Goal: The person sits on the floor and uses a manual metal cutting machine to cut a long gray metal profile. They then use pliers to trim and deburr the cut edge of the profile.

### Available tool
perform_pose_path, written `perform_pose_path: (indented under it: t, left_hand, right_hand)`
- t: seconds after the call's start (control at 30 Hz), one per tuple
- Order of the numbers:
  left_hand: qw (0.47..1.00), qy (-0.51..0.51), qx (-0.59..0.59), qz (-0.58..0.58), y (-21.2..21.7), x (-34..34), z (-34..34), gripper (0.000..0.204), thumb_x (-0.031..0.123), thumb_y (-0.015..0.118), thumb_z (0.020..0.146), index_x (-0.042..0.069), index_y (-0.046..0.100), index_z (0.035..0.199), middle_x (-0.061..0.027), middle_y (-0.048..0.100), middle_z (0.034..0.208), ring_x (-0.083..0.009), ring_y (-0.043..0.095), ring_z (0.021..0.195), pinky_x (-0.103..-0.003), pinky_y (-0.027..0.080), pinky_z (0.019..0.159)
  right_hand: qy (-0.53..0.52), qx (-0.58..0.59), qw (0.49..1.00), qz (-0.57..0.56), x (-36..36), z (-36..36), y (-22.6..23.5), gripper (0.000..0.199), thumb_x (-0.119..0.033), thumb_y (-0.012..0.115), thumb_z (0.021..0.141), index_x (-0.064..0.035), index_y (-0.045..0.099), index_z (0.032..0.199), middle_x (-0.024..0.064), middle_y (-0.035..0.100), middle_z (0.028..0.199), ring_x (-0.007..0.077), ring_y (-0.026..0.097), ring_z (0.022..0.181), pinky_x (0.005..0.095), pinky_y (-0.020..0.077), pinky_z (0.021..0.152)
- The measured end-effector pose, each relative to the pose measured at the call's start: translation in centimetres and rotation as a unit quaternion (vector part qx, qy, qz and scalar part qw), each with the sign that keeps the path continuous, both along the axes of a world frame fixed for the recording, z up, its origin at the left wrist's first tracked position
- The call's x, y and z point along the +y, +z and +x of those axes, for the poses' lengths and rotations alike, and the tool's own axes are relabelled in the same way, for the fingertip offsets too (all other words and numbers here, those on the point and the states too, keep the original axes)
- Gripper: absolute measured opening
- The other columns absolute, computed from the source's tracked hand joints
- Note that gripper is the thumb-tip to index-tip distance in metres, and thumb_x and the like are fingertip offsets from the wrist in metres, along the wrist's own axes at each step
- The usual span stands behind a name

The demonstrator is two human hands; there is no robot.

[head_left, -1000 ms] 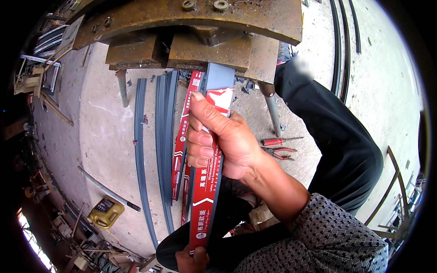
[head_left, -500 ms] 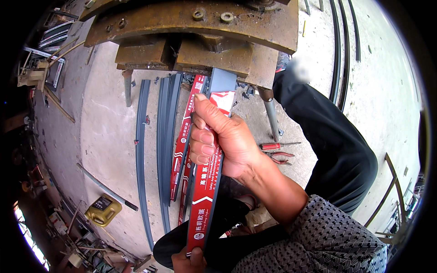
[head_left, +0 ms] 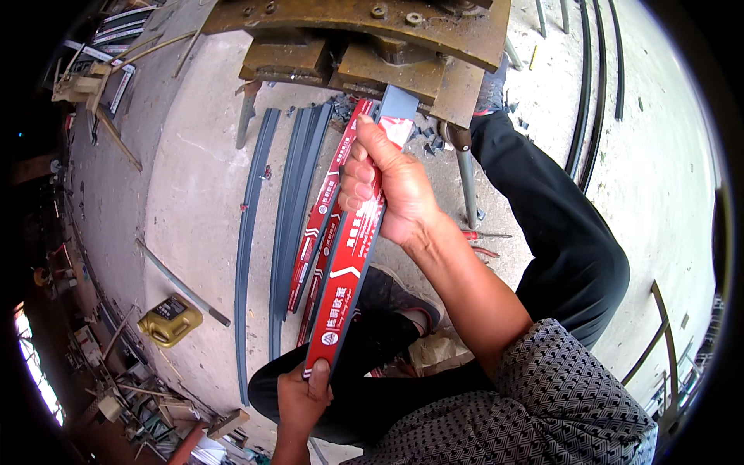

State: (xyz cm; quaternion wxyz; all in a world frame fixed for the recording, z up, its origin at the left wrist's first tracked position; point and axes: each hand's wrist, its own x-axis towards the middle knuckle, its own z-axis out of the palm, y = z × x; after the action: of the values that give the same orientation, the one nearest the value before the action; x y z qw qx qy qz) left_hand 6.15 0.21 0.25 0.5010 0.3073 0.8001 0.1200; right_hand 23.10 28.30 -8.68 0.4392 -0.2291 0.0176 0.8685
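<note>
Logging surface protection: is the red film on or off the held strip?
Mostly on: red film runs along the held strip, but its far end shows bare grey.

Up slid the brown metal machine (head_left: 349, 23) in my view, up came my left hand (head_left: 304, 399), wrist showing, and my bare right forearm (head_left: 469, 275) hid much of the red-handled pliers (head_left: 487, 252)!

right hand (head_left: 392, 186) curled in grip, thumb (head_left: 375, 141) extended, forearm (head_left: 473, 279) slanting; left hand (head_left: 302, 397) lower, also gripping.
</note>
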Motion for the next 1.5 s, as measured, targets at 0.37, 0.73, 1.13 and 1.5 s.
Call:
perform_pose_path:
  t: [0.37, 0.73, 1.13, 1.5]
  left_hand:
    - [1.000, 0.023, -0.006, -0.019, 0.9, 0.4, 1.2, 0.070, 0.064, 0.056, 0.103, -0.003, 0.066, 0.084, -0.0062, 0.055, 0.054, -0.0133, 0.056, 0.045, -0.029, 0.045, 0.046]
    - [0.999, -0.018, 0.031, -0.009, 2.7, -0.3, 2.5, 0.087, 0.077, 0.048, 0.098, -0.005, 0.070, 0.088, -0.0092, 0.058, 0.053, -0.0175, 0.059, 0.044, -0.031, 0.049, 0.047]
    - [0.999, -0.029, 0.033, 0.010, 3.3, -0.8, 3.4, 0.084, 0.074, 0.049, 0.100, -0.005, 0.067, 0.078, -0.0096, 0.055, 0.052, -0.0185, 0.058, 0.043, -0.034, 0.048, 0.046]
    - [0.998, -0.033, 0.049, 0.000, 1.2, -1.1, 2.8, 0.087, 0.076, 0.044, 0.100, -0.002, 0.067, 0.070, -0.0099, 0.060, 0.053, -0.0209, 0.063, 0.046, -0.037, 0.053, 0.054]
  right_hand:
    - [-0.021, 0.011, 0.998, 0.060, 0.1, -0.1, -0.3, 0.031, -0.033, 0.069, 0.104, -0.0127, 0.056, 0.083, -0.0023, 0.051, 0.065, 0.0116, 0.048, 0.056, 0.0292, 0.0454, 0.053]
    - [0.000, 0.040, 0.998, 0.051, 0.9, 0.5, -1.0, 0.031, -0.030, 0.071, 0.102, -0.0117, 0.055, 0.082, -0.0013, 0.050, 0.067, 0.0116, 0.047, 0.057, 0.0301, 0.0470, 0.055]
    - [0.015, 0.083, 0.996, 0.037, 1.3, 0.9, -1.9, 0.028, -0.027, 0.071, 0.103, -0.0096, 0.056, 0.087, -0.0002, 0.053, 0.070, 0.0133, 0.050, 0.060, 0.0312, 0.0486, 0.057]
    - [0.012, 0.045, 0.996, 0.069, 0.8, 0.2, -1.8, 0.030, -0.031, 0.070, 0.103, -0.0113, 0.054, 0.085, -0.0005, 0.051, 0.068, 0.0125, 0.049, 0.058, 0.0315, 0.0482, 0.055]
